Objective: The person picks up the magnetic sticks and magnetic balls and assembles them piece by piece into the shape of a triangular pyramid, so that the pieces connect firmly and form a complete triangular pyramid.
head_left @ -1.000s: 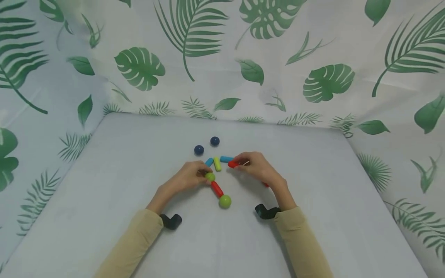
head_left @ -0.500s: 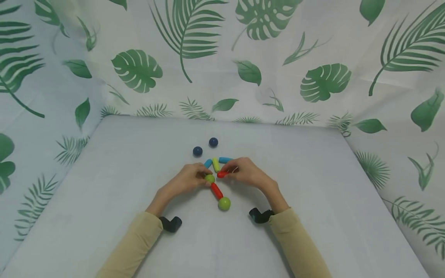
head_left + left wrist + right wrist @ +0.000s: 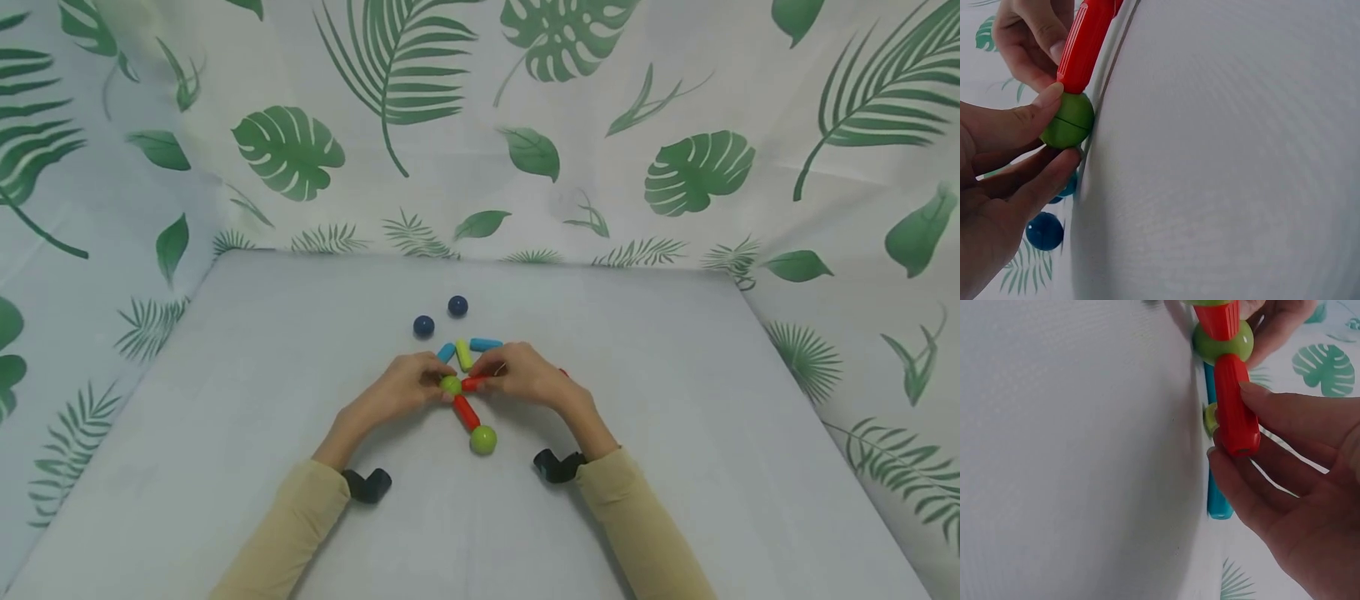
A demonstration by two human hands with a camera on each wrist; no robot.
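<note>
My left hand [image 3: 405,385] pinches a green ball [image 3: 1069,122] between thumb and fingers. From that ball a red ribbed rod [image 3: 467,412] runs toward me to a second green ball [image 3: 483,440], which rests on the table. With thumb and fingertips, my right hand [image 3: 525,373] holds another red rod [image 3: 1235,406]. One end of this rod meets the pinched ball in the right wrist view; whether it is fastened there I cannot tell. Just beyond the hands lie a yellow-green rod [image 3: 464,354] and two blue rods, one on the left [image 3: 446,352], the other on the right [image 3: 486,344].
Two dark blue balls, a nearer one [image 3: 423,326] and a farther one [image 3: 457,306], sit farther back on the white table [image 3: 300,317]. A bit of red [image 3: 564,372] shows behind my right wrist. Leaf-patterned cloth [image 3: 480,167] hangs around the table's back and sides.
My right hand has brought its red rod leftward and nearer to me, up against the green ball. My left hand keeps hold of that ball in nearly the same place.
</note>
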